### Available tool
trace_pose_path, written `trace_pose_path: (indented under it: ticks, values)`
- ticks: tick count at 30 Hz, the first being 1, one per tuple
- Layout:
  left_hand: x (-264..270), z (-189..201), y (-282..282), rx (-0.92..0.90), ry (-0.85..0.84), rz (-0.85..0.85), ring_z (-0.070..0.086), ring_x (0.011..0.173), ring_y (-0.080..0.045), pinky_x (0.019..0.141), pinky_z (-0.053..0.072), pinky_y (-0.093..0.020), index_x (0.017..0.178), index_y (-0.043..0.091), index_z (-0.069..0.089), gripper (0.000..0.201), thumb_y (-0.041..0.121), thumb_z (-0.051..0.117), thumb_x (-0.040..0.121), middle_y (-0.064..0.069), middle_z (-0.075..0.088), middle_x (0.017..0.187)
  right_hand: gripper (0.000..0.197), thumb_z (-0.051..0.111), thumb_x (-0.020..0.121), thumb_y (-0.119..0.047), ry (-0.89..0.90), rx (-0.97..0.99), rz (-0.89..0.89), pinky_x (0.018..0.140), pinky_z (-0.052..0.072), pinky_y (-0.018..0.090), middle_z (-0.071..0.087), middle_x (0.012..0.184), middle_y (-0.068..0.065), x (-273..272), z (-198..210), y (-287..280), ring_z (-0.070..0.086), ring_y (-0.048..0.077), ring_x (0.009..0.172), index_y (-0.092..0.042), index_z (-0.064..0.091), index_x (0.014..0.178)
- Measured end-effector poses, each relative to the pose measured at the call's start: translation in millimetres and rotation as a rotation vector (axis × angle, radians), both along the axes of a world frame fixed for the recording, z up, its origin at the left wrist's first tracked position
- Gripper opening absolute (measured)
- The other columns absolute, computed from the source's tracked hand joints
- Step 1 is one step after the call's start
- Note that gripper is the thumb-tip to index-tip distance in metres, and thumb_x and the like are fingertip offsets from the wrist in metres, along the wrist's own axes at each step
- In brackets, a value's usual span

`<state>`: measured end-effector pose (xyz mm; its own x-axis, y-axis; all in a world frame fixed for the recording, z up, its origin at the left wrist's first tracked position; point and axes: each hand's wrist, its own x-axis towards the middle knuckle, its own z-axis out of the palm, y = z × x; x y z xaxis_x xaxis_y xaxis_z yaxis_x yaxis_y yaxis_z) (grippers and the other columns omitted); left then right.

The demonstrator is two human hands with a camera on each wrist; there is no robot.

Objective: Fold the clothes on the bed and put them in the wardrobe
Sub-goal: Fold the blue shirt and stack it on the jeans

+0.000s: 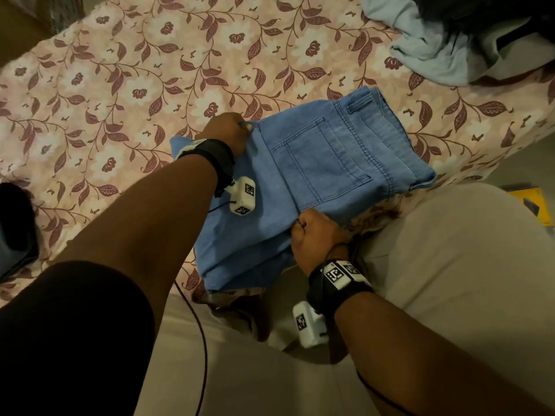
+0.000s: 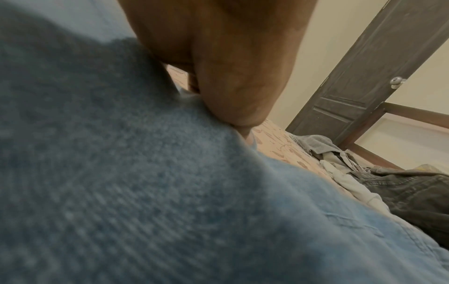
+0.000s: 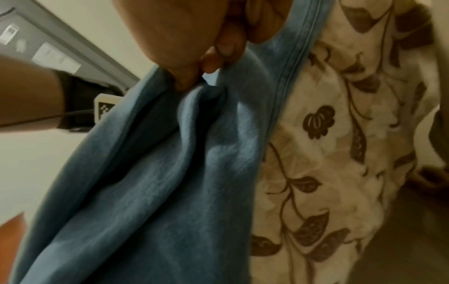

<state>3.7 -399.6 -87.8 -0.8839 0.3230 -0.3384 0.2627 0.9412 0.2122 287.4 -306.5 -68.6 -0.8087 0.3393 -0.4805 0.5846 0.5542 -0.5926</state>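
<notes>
Jeans [image 1: 324,163]: light blue, lying on the bed [image 1: 120,85] near its edge, back pocket up, waistband at the end far from both grips.
Left hand [image 1: 226,132]: grip closed on the far edge of the jeans, cloth pinched between thumb and curled fingers (the left wrist view shows the thumb [image 2: 233,92] pressed down into the denim).
Right hand [image 1: 315,232]: grip closed on the near edge of the jeans, fingers [image 3: 218,55] curled round a bunched fold just at the edge of the bed.
Between the grips: the jeans stretch flat from one hand to the other; the leg part runs down from the left grip and hangs a little over the bed edge.
Beyond the left grip: flowered sheet [image 1: 210,55], then well apart a heap of clothes [image 1: 450,46] (pale blue, grey and dark pieces, not folded).
Beside the right grip: the sheet [image 3: 328,153] drapes down the side of the bed, touching the jeans' seam.
Far from both grips: a dark door [image 2: 364,76] with a round knob, seen in the left wrist view.
</notes>
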Motion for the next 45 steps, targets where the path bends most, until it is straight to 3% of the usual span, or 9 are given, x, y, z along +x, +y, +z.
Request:
trace_pose_path:
  ticks: [5,8,12,16,22,28,34,39,45]
  values:
    - [-5,2,18,-0.003,0.016,-0.045,0.062,0.104,-0.034,0.082,0.040,-0.036,0.113,0.011,0.070,0.042,0.046,0.047,0.108,-0.016,0.067,0.116,0.019,0.046,0.103,-0.022,0.214,0.245,0.099,0.070,0.040,0.032,0.063,0.096,0.009,17,17,4,0.063,0.030,0.085,-0.015,0.059,0.091]
    - [-4,0,16,-0.058,0.042,-0.092,0.063,0.111,-0.036,0.084,0.043,-0.037,0.117,0.014,0.070,0.048,0.053,0.045,0.106,-0.015,0.069,0.122,0.029,0.039,0.107,-0.024,-0.088,0.226,0.311,0.093,0.044,0.034,0.059,0.127,0.013,20,16,1,0.058,0.031,0.117,-0.007,0.059,0.119]
    - [13,31,6,0.016,0.201,-0.120,0.063,0.107,-0.035,0.088,0.052,-0.044,0.117,0.020,0.066,0.049,0.063,0.047,0.100,-0.011,0.069,0.117,0.012,0.049,0.099,-0.025,-0.044,0.151,0.106,0.078,0.041,0.032,0.060,0.114,0.011,14,7,-2,0.061,0.031,0.102,-0.016,0.052,0.106]
    - [71,74,-37,0.331,0.189,-0.117,0.061,0.087,-0.021,0.073,0.043,-0.032,0.104,0.021,0.066,0.031,0.051,0.064,0.098,0.000,0.065,0.093,0.024,0.060,0.088,-0.028,0.040,0.121,0.132,0.080,0.050,0.042,0.048,0.113,0.005,10,9,-11,0.055,0.029,0.094,-0.025,0.040,0.102]
    - [206,73,-122,0.047,-0.097,-0.192,0.055,0.083,-0.021,0.068,0.042,-0.033,0.092,0.032,0.056,0.045,0.056,0.081,0.063,0.007,0.055,0.088,0.025,0.055,0.074,0.001,0.310,0.025,-0.173,0.068,0.034,0.031,0.049,0.086,0.005,15,2,-18,0.045,0.027,0.076,-0.021,0.042,0.076]
    - [255,26,-173,0.270,0.052,0.124,0.051,0.081,-0.018,0.070,0.041,-0.032,0.088,0.029,0.054,0.017,0.019,0.068,0.088,0.004,0.052,0.090,0.023,0.052,0.074,0.006,0.233,-0.027,-0.240,0.074,0.039,0.029,0.048,0.097,0.007,27,2,-25,0.048,0.027,0.077,-0.017,0.055,0.075]
    - [262,19,-197,0.289,0.043,0.231,0.054,0.085,-0.021,0.072,0.036,-0.030,0.098,0.022,0.062,0.005,0.018,0.064,0.095,0.002,0.054,0.095,0.016,0.054,0.082,-0.003,0.123,-0.038,-0.344,0.082,0.046,0.035,0.052,0.107,0.015,22,4,-34,0.048,0.032,0.081,-0.015,0.064,0.080]
    - [259,38,-204,0.375,0.242,0.191,0.050,0.075,-0.014,0.065,0.042,-0.028,0.081,0.021,0.064,0.008,0.016,0.067,0.087,0.003,0.055,0.082,0.016,0.052,0.081,-0.005,0.126,-0.047,-0.443,0.087,0.048,0.039,0.061,0.110,0.020,20,3,-40,0.053,0.035,0.083,-0.017,0.059,0.073]
    - [270,37,-211,0.294,-0.230,0.204,0.066,0.078,-0.013,0.080,0.057,-0.033,0.077,0.025,0.070,0.016,0.012,0.069,0.086,0.006,0.070,0.082,0.023,0.052,0.094,-0.006,0.073,-0.038,-0.445,0.078,0.042,0.031,0.066,0.117,0.022,8,14,-40,0.060,0.036,0.096,-0.004,0.073,0.105]
